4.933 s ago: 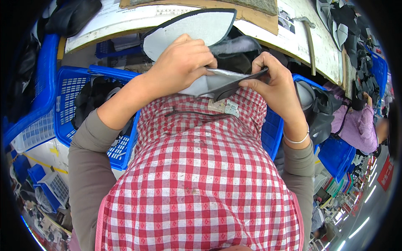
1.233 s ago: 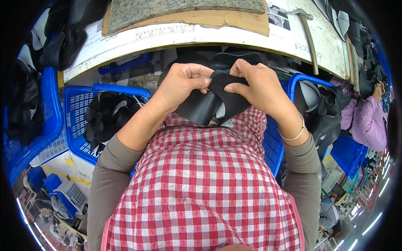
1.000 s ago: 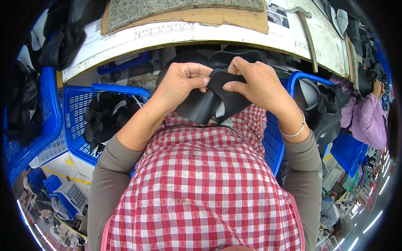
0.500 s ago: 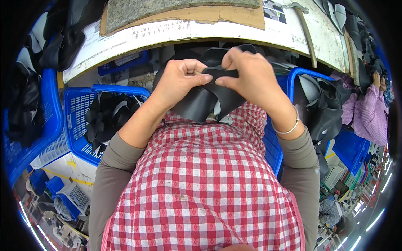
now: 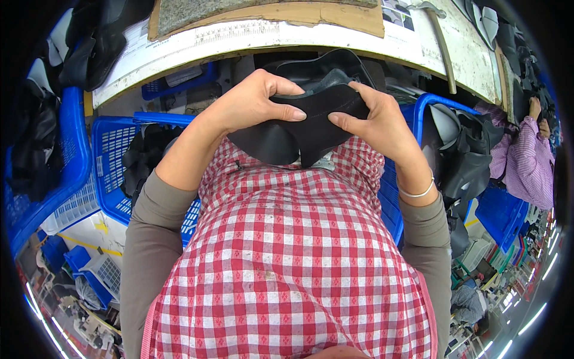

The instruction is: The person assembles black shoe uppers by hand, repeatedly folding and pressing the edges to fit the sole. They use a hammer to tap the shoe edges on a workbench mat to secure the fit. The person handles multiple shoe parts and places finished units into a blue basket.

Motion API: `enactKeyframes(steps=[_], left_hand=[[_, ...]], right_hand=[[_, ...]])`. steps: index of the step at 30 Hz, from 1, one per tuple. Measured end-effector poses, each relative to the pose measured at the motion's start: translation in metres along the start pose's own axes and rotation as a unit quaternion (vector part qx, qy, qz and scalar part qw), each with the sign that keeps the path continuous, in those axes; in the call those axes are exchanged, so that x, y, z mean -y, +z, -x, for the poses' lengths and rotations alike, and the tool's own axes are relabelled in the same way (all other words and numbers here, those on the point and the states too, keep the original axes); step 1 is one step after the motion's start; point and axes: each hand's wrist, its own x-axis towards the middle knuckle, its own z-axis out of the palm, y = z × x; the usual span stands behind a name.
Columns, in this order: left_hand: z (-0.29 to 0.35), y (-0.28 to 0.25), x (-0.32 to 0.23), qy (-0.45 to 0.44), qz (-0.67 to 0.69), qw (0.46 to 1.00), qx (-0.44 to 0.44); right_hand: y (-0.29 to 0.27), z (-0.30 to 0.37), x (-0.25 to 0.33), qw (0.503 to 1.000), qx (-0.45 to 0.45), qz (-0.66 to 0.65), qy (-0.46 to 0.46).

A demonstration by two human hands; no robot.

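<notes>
Between my two hands is a black leather shoe upper (image 5: 317,116), held above my lap just in front of the bench edge. My left hand (image 5: 257,105) pinches its left side, thumb on the near face and fingers behind the edge. On the right side, my right hand (image 5: 379,119) grips it the same way, thumb lying on the near face. A line of fine stitching or holes runs across the black surface between the thumbs. More black sheet material shows behind the top edge; whether it is the same piece I cannot tell.
Ahead runs a white bench (image 5: 251,39) bearing a stone slab (image 5: 239,9) on cardboard and a hammer (image 5: 441,48). Blue baskets (image 5: 113,155) with black pieces stand left and right. Black pieces (image 5: 98,48) hang over the bench's left end. Another person in a pink checked sleeve (image 5: 529,164) works far right.
Both hands have moved apart along the shoe upper, and it is now spread wider and flatter. My right fingers, bunched and blurred before, now hold its upper right edge.
</notes>
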Motion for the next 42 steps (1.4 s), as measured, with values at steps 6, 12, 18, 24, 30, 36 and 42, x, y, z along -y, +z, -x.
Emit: enactKeyframes(steps=[6, 12, 18, 24, 30, 36, 42], left_hand=[[0.002, 0.014, -0.004, 0.006, -0.04, 0.999, -0.033], [0.004, 0.012, -0.012, -0.011, -0.073, 0.997, -0.031], [0.0, 0.02, -0.014, 0.047, -0.025, 0.999, -0.005], [0.005, 0.023, -0.002, 0.046, -0.007, 0.999, -0.006], [0.007, 0.02, 0.003, 0.08, -0.028, 0.996, 0.012], [0.009, 0.021, 0.013, 0.084, -0.006, 0.996, 0.02], [0.005, 0.014, -0.003, 0.072, -0.01, 0.996, 0.06]], right_hand=[[0.005, 0.011, 0.01, 0.999, -0.03, 0.041, -0.007], [0.009, 0.017, 0.009, 0.992, -0.094, -0.08, -0.037], [0.014, 0.024, 0.011, 0.99, -0.129, -0.024, -0.05], [0.032, 0.033, 0.018, 0.96, -0.22, 0.13, -0.112], [0.025, 0.035, 0.021, 0.982, -0.185, 0.014, -0.036], [0.018, 0.034, 0.017, 0.989, -0.135, -0.054, -0.028], [0.006, 0.022, 0.004, 0.981, -0.008, -0.192, 0.005]])
